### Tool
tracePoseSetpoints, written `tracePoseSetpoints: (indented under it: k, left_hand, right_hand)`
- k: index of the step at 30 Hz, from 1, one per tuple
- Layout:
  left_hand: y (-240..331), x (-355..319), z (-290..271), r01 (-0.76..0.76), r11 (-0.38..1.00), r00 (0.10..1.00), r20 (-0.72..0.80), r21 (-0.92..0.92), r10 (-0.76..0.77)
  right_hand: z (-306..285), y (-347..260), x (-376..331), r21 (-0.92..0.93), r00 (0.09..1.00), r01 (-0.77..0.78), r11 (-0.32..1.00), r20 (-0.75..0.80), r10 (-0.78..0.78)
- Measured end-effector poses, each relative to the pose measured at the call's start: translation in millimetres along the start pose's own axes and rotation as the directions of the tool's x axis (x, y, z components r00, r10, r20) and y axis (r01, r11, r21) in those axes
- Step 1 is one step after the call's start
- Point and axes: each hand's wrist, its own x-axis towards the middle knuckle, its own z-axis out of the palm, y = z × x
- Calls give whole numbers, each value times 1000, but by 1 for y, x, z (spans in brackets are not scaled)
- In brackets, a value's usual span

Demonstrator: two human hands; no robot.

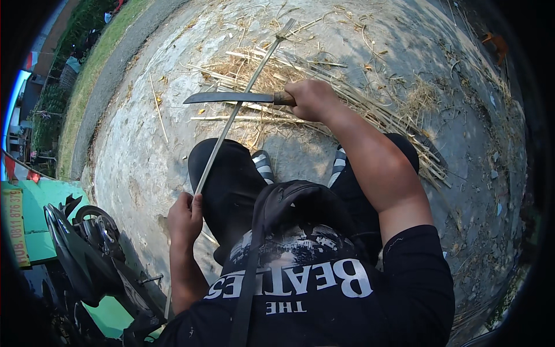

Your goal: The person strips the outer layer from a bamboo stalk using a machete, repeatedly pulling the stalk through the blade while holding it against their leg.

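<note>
My right hand point(312, 99) is closed round the wooden handle of a machete point(231, 98), whose long dark blade points left. The blade crosses a long thin bamboo strip point(236, 111) and appears to rest on it. At the strip's near part, beside my left knee, my left hand point(186, 218) grips it with the thumb on top. From there the strip slants up and away to the right, over my left thigh, and its far end point(284, 29) looks frayed. Below my left hand the strip continues behind the forearm.
A heap of split bamboo strips point(370, 110) and pale shavings point(254, 75) lies on the concrete ground ahead, spreading right past my knee. My sandalled feet point(263, 166) are near it. One thin strip point(158, 107) lies apart at left. A parked motorcycle point(98, 260) stands at lower left.
</note>
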Motion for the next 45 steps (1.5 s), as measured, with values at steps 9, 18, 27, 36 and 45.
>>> tracePoseSetpoints:
  k: [9,18,27,36,45]
  left_hand:
    - [8,0,-1,-44,998,993,113,48,39]
    - [-1,7,2,-103,994,987,128,28,99]
    - [0,-8,18,-112,991,993,-36,-69,110]
    - [13,-19,12,73,980,996,-55,185,-64]
    - [-2,-13,29,-37,999,994,-106,19,38]
  right_hand:
    - [13,-31,-5,-7,972,216,976,97,-215]
    - [17,10,13,103,971,-223,969,108,212]
    - [25,-24,-6,-13,975,221,975,40,-220]
    - [38,-25,-9,-13,949,312,950,-46,-312]
    - [23,-39,-15,8,950,300,954,-94,-298]
